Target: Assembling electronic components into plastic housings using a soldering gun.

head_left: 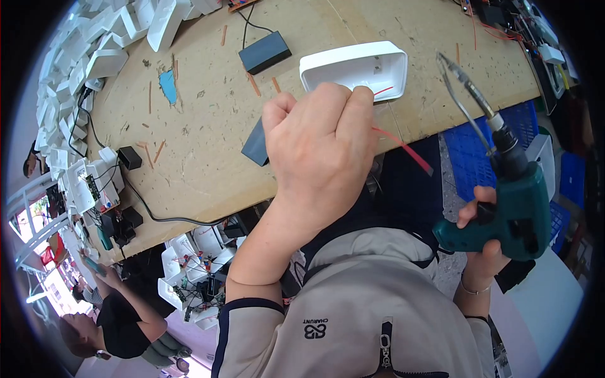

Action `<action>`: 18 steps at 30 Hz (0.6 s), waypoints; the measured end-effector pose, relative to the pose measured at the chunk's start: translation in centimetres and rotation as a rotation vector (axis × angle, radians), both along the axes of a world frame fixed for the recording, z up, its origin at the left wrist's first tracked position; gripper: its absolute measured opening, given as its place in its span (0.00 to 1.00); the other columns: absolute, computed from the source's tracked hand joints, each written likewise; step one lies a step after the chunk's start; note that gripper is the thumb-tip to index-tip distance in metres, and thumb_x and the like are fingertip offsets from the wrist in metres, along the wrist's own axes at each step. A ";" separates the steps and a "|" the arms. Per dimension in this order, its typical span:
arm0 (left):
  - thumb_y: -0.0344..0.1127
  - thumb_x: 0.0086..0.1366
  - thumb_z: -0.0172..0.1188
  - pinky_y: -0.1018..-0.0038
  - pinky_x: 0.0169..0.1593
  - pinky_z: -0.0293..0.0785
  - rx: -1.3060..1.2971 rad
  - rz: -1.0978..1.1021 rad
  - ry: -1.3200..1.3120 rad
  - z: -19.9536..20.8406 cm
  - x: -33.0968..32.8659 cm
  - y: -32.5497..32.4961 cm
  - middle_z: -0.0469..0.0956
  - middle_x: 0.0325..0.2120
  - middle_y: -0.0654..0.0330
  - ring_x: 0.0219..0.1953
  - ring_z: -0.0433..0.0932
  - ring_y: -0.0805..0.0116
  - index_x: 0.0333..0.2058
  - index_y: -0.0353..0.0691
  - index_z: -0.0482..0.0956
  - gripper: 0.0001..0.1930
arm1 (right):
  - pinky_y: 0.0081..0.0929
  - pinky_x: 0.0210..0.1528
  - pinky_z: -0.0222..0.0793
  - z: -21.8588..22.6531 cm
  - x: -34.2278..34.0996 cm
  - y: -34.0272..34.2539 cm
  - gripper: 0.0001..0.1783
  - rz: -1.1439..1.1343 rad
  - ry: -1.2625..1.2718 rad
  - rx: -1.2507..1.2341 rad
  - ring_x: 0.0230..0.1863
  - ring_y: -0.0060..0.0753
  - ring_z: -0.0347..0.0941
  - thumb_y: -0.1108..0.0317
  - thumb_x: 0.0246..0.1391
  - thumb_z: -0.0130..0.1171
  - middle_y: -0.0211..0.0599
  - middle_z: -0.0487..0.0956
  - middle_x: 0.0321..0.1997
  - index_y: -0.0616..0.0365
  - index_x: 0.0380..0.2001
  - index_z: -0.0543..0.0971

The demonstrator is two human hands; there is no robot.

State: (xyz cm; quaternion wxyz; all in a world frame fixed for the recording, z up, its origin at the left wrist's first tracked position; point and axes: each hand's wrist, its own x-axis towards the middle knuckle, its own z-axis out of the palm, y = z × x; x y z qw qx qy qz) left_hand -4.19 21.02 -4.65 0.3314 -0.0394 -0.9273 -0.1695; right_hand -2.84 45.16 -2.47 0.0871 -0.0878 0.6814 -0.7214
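My left hand is closed in a fist over the table, back of the hand up. A bundle of thin red wires trails from under its fingers to the right, past the table edge. Just beyond the knuckles lies a white plastic housing, open side toward me, with a short red wire end inside. A dark grey block is partly covered by the hand. My right hand grips a green soldering gun by its handle, fingers at the trigger. Its metal tip and curved feed tube point up and away, apart from the housing.
The cardboard-covered table carries a black box with a cable. White housings pile up at the far left. Blue crates stand right of the table. Wired circuit boards sit below it. Another person works at left.
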 end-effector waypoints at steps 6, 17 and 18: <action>0.28 0.39 0.55 0.73 0.26 0.52 -0.006 0.000 -0.052 0.2 -0.2 0.2 0.59 0.16 0.64 0.18 0.61 0.69 0.25 0.39 0.71 0.10 | 0.20 0.28 0.72 0.2 1.1 0.6 0.42 -0.030 -0.037 0.073 0.30 0.30 0.72 0.48 0.38 0.62 0.53 0.70 0.41 0.72 0.46 0.62; 0.30 0.43 0.61 0.73 0.37 0.52 -0.050 0.125 0.001 0.5 -0.5 0.3 0.69 0.29 0.64 0.29 0.66 0.69 0.23 0.42 0.76 0.05 | 0.20 0.26 0.69 0.3 1.6 -0.6 0.41 0.009 -0.081 0.164 0.27 0.28 0.72 0.46 0.37 0.62 0.51 0.72 0.38 0.73 0.44 0.65; 0.30 0.43 0.61 0.72 0.40 0.52 -0.072 0.155 0.017 0.6 -0.6 0.2 0.69 0.32 0.63 0.33 0.66 0.67 0.22 0.42 0.76 0.05 | 0.19 0.25 0.69 0.3 1.5 -0.8 0.41 0.004 -0.085 0.167 0.27 0.28 0.71 0.46 0.37 0.62 0.51 0.72 0.38 0.73 0.44 0.65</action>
